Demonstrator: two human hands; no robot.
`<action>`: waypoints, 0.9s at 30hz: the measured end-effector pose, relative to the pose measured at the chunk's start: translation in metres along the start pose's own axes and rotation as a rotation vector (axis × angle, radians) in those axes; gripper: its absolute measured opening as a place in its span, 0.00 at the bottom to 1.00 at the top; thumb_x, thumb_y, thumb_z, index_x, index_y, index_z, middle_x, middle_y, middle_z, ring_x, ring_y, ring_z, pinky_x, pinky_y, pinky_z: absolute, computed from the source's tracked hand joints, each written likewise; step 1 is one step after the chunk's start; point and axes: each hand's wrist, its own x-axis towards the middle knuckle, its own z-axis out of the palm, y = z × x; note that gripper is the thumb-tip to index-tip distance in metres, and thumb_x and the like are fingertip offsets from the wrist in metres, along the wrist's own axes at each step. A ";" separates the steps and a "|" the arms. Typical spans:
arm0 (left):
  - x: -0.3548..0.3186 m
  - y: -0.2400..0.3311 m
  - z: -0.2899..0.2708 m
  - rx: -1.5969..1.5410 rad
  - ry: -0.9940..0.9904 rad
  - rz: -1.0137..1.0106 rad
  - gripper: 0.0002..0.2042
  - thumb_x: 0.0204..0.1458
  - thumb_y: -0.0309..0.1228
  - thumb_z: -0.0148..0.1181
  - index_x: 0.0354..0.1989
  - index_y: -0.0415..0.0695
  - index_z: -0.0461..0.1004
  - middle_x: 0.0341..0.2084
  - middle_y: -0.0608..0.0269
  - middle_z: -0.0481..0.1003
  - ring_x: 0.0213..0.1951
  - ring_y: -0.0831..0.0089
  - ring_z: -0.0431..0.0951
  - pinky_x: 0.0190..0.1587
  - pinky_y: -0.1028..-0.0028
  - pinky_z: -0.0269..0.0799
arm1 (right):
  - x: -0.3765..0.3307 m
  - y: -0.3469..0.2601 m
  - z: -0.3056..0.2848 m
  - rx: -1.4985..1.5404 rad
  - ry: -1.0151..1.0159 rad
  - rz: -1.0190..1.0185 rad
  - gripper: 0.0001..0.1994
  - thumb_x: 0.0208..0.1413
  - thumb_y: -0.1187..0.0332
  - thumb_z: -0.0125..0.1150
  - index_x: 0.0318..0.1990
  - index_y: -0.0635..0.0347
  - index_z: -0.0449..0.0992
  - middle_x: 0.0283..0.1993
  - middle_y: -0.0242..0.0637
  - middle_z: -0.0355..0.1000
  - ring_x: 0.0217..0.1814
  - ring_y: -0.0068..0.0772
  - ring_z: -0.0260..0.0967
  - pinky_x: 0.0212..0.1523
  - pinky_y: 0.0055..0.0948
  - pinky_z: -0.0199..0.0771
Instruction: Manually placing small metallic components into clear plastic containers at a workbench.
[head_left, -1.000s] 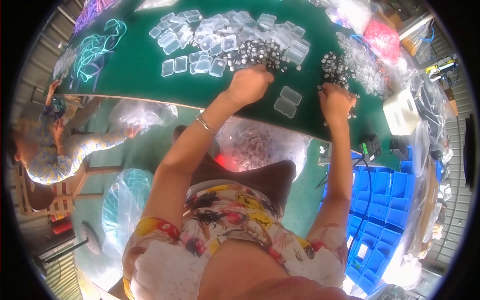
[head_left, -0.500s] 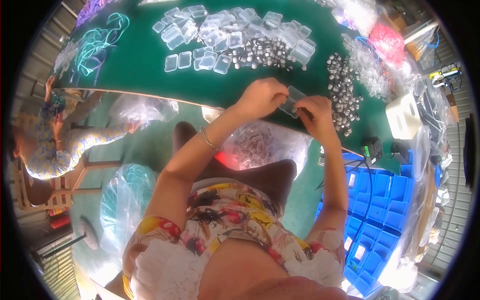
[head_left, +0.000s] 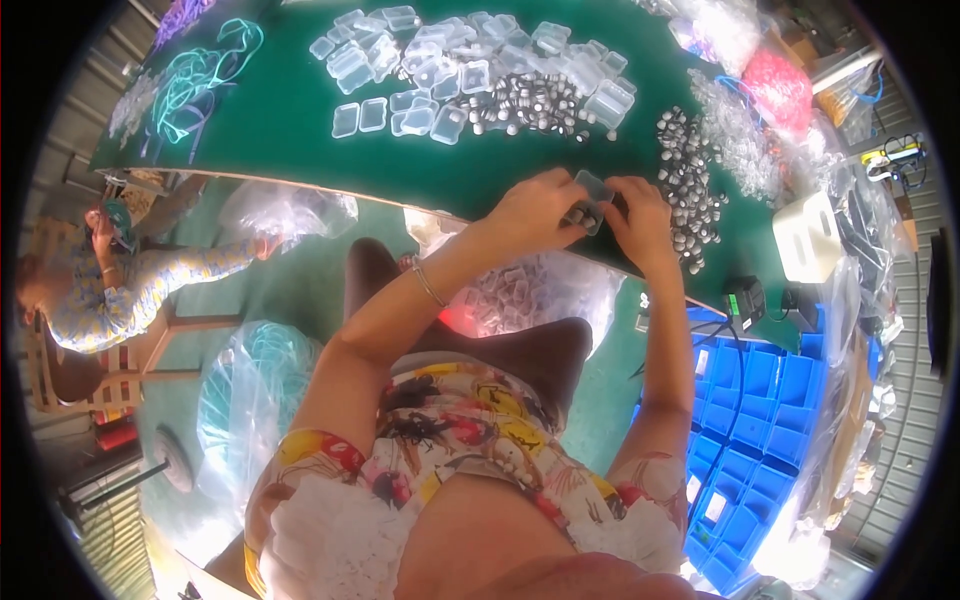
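Observation:
Over the front edge of the green table [head_left: 300, 155], a small clear plastic box [head_left: 594, 187] with its hinged lid raised is between my two hands. My left hand [head_left: 540, 212] is closed around its left side. Pinching at the right rim is my right hand [head_left: 640, 222], its fingers bent. Small items seem to lie inside, partly hidden by my left fingers. Beyond my hands lie a heap of similar clear boxes [head_left: 440, 50] and a pile of small black-and-white cylindrical pieces [head_left: 530, 105]. A second pile of such pieces [head_left: 688, 200] is right of my right hand.
A white plastic container [head_left: 805, 235] and a black device [head_left: 745, 298] stand at the table's right. Below are blue bins [head_left: 745, 400]. A clear bag of boxes [head_left: 520, 295] sits beneath the front edge. Teal cords [head_left: 200, 75] lie far left; another person [head_left: 110, 290] sits left.
The box, stretched out flatter before, now has its lid folded up. My left hand has turned around it, and my right hand has risen slightly. The other person's hand has lifted.

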 end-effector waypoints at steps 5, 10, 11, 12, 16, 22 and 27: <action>-0.003 -0.004 0.000 -0.033 0.001 0.007 0.22 0.42 0.28 0.71 0.48 0.43 0.73 0.42 0.53 0.71 0.39 0.53 0.77 0.41 0.61 0.75 | -0.002 -0.010 -0.003 0.270 -0.003 0.041 0.17 0.44 0.75 0.70 0.44 0.60 0.75 0.42 0.41 0.73 0.40 0.42 0.72 0.40 0.38 0.73; -0.006 0.000 -0.003 -0.076 0.065 -0.013 0.25 0.41 0.28 0.72 0.50 0.42 0.72 0.44 0.53 0.69 0.41 0.53 0.76 0.42 0.61 0.74 | -0.012 -0.017 -0.011 0.554 -0.088 -0.074 0.20 0.39 0.80 0.72 0.43 0.62 0.74 0.40 0.42 0.71 0.40 0.43 0.72 0.41 0.36 0.75; -0.008 -0.007 0.001 0.022 0.057 0.076 0.24 0.43 0.29 0.71 0.50 0.42 0.72 0.43 0.54 0.68 0.40 0.53 0.76 0.42 0.62 0.74 | -0.012 -0.021 -0.013 0.554 -0.088 -0.079 0.20 0.39 0.80 0.72 0.43 0.62 0.74 0.40 0.42 0.71 0.40 0.43 0.72 0.41 0.36 0.75; -0.008 -0.009 0.002 0.119 0.047 0.166 0.22 0.44 0.30 0.70 0.49 0.42 0.72 0.42 0.55 0.68 0.40 0.54 0.76 0.42 0.62 0.74 | -0.013 -0.025 -0.014 0.459 -0.040 -0.148 0.21 0.39 0.80 0.72 0.44 0.62 0.75 0.40 0.42 0.71 0.42 0.44 0.72 0.41 0.36 0.75; -0.006 -0.012 0.009 0.195 0.111 0.180 0.17 0.49 0.32 0.66 0.47 0.43 0.73 0.39 0.55 0.68 0.39 0.55 0.75 0.42 0.63 0.73 | -0.015 -0.024 -0.001 0.313 0.049 -0.208 0.19 0.42 0.81 0.69 0.44 0.62 0.77 0.40 0.42 0.71 0.42 0.45 0.71 0.39 0.36 0.74; -0.012 -0.016 0.002 0.075 0.042 0.143 0.08 0.52 0.33 0.62 0.35 0.43 0.76 0.30 0.56 0.71 0.34 0.56 0.76 0.36 0.61 0.73 | -0.008 -0.027 -0.003 0.490 -0.147 -0.093 0.13 0.49 0.80 0.66 0.44 0.63 0.78 0.36 0.39 0.71 0.34 0.36 0.71 0.36 0.29 0.71; -0.026 -0.001 0.002 0.039 0.132 0.019 0.07 0.51 0.34 0.63 0.33 0.44 0.76 0.29 0.57 0.72 0.32 0.56 0.76 0.34 0.60 0.73 | 0.052 0.004 0.002 0.685 -0.128 -0.062 0.07 0.58 0.68 0.61 0.39 0.62 0.79 0.35 0.39 0.75 0.39 0.35 0.73 0.41 0.30 0.72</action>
